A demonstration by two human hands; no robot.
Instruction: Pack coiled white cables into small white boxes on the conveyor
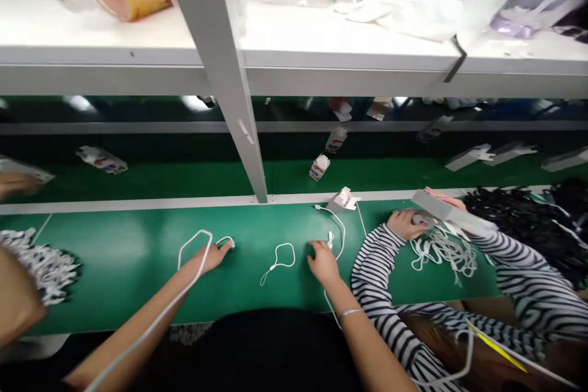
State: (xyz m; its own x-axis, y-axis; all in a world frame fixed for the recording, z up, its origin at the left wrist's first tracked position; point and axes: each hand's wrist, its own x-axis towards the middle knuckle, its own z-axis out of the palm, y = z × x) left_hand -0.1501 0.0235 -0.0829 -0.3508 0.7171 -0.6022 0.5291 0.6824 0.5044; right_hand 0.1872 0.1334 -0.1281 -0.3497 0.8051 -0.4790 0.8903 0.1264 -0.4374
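On the left of the green table, my left hand (212, 255) has its fingers closed on the end of a white cable (202, 263), which loops over my wrist and forearm. A small white cord loop (285, 255) lies on the table between my hands. My right hand (323, 263), with a bracelet at the wrist, is held low over the table, fingers bent and apart, with nothing visible in it. Just beyond it another white cable (342, 229) curves past, its plug near an open white box (343, 199).
A co-worker in striped sleeves (376, 257) handles a white box (452, 213) by a pile of white cables (443, 251) at right. Black cables (496, 214) lie beyond. White pieces (39, 266) are heaped at left. A metal post (229, 73) and shelf (321, 61) stand ahead.
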